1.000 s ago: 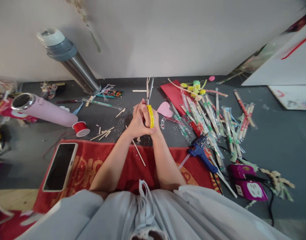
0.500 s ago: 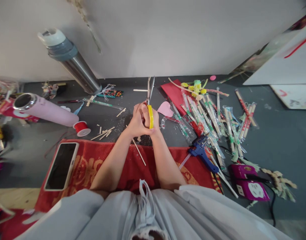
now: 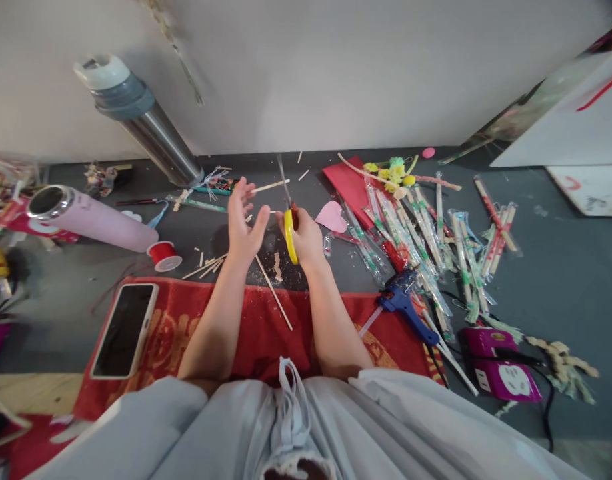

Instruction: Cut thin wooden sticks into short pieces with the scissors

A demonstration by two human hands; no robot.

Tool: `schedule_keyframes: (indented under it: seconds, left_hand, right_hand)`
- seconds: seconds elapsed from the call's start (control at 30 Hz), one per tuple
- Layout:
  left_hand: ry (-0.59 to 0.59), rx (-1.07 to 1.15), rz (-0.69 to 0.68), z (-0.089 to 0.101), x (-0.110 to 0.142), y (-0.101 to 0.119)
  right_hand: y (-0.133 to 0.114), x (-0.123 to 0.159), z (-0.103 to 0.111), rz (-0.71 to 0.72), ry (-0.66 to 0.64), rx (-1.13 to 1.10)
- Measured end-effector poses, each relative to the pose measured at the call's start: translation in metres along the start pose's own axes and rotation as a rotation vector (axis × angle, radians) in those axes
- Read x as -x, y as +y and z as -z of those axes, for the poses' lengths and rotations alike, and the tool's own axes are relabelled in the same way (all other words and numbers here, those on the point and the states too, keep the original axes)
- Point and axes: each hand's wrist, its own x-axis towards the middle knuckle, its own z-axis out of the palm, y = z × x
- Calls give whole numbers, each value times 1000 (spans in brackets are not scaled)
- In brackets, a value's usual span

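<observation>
My right hand (image 3: 307,237) grips a pair of scissors (image 3: 291,237) by the yellow handle, blades pointing away toward the wall. My left hand (image 3: 242,223) is to the left of it, with fingers and thumb apart. A thin wooden stick (image 3: 271,187) lies by the left fingertips; whether they touch it I cannot tell. Another stick end shows near the left thumb, mostly hidden. Two short cut pieces (image 3: 304,175) lie beyond the scissors. A longer stick (image 3: 273,293) rests between my forearms, partly on the red cloth (image 3: 266,340).
On the left are a pink tumbler (image 3: 96,220), a steel flask (image 3: 159,133), a red thread spool (image 3: 165,255), short sticks (image 3: 206,265) and a phone (image 3: 123,330). To the right lie a pink paper heart (image 3: 331,217), wrapped sticks (image 3: 406,233), a blue glue gun (image 3: 406,310) and a purple power block (image 3: 501,363).
My hands have come apart, the left moving left and its fingers spreading. The scissors swung to point slightly left. The stick pieces at the blades are gone from there; short pieces now lie beyond.
</observation>
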Motion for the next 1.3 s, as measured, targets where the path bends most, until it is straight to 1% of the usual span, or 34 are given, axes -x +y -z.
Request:
schedule_keyframes:
  seconds: [0.03,0.1,0.2,0.3,0.4,0.53,0.63,0.8,1.03,1.17,1.3]
  left_hand:
    - [30,-87,-28,7,-3,2]
    - [52,-238,-107,19,-8,6]
    - [48,-347,-181,30,-12,9]
    - [38,-379,-194,34,-13,8]
    - [41,-396,-159,35,-11,2]
    - [36,-427,-88,36,-9,-5]
    - [35,-456,-79,35,-8,-7]
    - [102,-439,-97,28,-7,-2]
    - [172,-401,-67,20,-5,6]
    - [194,-369,-46,16,-4,8]
    - [182,-311,22,10,0,10]
  right_hand:
    - [1,0,-1,22,3,25]
    - [3,1,-3,96,8,53]
    - [6,2,-7,215,3,75]
    - [8,2,-8,261,-28,100]
    - [9,3,-7,277,-72,128]
    - [10,4,-5,303,-96,133]
    - [11,4,-4,307,-98,126]
    - [12,4,-6,311,-93,120]
    - [12,4,-8,300,-69,99]
    - [10,5,-11,297,-74,94]
    - [7,6,-18,302,-84,59]
